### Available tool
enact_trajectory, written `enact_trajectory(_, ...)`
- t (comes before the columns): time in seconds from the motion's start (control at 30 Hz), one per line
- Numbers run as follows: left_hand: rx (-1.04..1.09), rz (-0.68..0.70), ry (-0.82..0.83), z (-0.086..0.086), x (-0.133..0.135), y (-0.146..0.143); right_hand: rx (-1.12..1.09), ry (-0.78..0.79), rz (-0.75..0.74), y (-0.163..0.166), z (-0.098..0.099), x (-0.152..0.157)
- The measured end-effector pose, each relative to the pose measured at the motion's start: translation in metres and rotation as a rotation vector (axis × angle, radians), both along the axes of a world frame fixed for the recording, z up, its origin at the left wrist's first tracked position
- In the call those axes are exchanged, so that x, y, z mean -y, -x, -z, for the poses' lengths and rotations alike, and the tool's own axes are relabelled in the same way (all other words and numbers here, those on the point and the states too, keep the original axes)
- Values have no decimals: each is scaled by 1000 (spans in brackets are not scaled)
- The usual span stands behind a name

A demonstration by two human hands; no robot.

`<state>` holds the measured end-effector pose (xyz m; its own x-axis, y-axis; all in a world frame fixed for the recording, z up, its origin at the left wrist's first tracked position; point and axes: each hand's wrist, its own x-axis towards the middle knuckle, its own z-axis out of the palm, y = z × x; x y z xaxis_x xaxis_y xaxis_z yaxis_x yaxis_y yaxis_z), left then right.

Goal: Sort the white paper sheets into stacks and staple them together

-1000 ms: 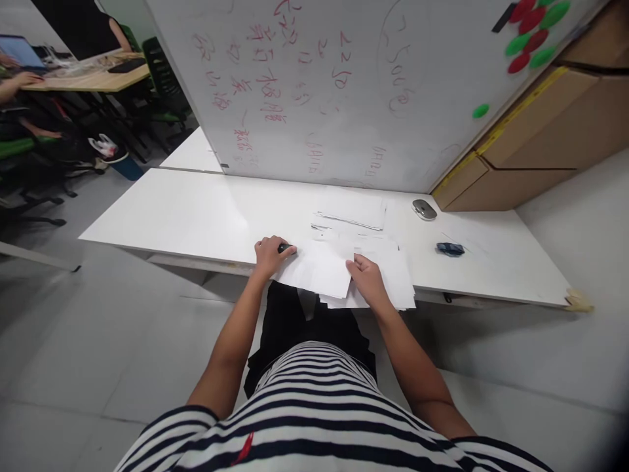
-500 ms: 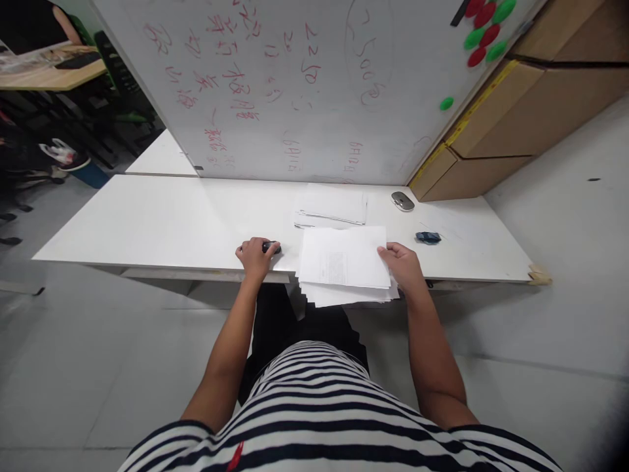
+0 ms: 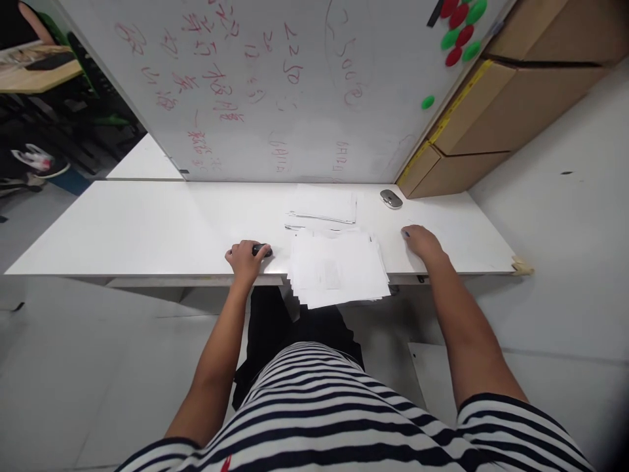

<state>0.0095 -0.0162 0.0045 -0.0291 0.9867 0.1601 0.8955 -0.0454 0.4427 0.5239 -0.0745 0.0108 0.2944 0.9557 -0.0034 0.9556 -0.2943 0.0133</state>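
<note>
My left hand (image 3: 244, 259) is closed round a small black object (image 3: 262, 250) at the desk's front edge; its kind is mostly hidden by the fingers. A loose stack of white paper sheets (image 3: 339, 265) lies to its right, overhanging the front edge, with faint print on the top sheet. Farther right, my right hand (image 3: 423, 242) rests on the desk with its fingers closed over a small dark blue object (image 3: 405, 233). Only a bit of that object shows at the fingertips. Neither hand touches the paper.
Behind the stack lies another pile of paper (image 3: 322, 204) on the white desk (image 3: 196, 226). A grey computer mouse (image 3: 391, 199) sits near the cardboard boxes (image 3: 455, 164). A whiteboard (image 3: 304, 118) with red writing and magnets stands along the back. At the far left is a wooden table (image 3: 44, 75).
My right hand has let go of the top sheet, moved right and closed over the dark blue object. The sheet now lies on the stack. My left hand keeps its grip; the view has shifted slightly.
</note>
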Motion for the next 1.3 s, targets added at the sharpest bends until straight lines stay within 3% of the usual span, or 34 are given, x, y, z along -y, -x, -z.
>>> enact_trajectory(0.1, -1, -11, 3, -1, 0, 0, -32, -37, 28, 3, 0, -5)
enact_trajectory(0.23, 19, -17, 2, -2, 1, -1, -231, -407, 181, 23, 10, 2)
enact_trajectory(0.3, 26, -16, -1, -2, 1, -1, -318, -515, 245, 34, 20, 9)
enact_trajectory(0.5, 28, -3, -8, -2, 1, -1, -242, -410, 372, 55, 36, 18)
enact_trajectory(0.67, 9, -5, 17, -3, 4, -2, -226, -402, 379, 73, 16, 19)
enact_trajectory(0.77, 9, 1, 10, -4, 5, -2, -398, -482, 406, 102, 3, 34)
enact_trajectory(0.9, 3, 7, 4, -3, 5, -1, -686, -459, 250, 159, -3, 65)
enact_trajectory(1.0, -6, 5, -11, -1, 5, -1, -547, -387, 121, 194, -1, 81)
enact_trajectory(1.1, -5, 20, -48, 2, 6, -1, -357, -346, 92, 212, -6, 87)
enact_trajectory(1.2, -19, -8, -80, 6, 7, -4, -245, -367, 44, 216, -21, 75)
enact_trajectory(1.3, -36, -57, -105, 7, 8, -8, -229, -352, -122, 214, -36, 31)
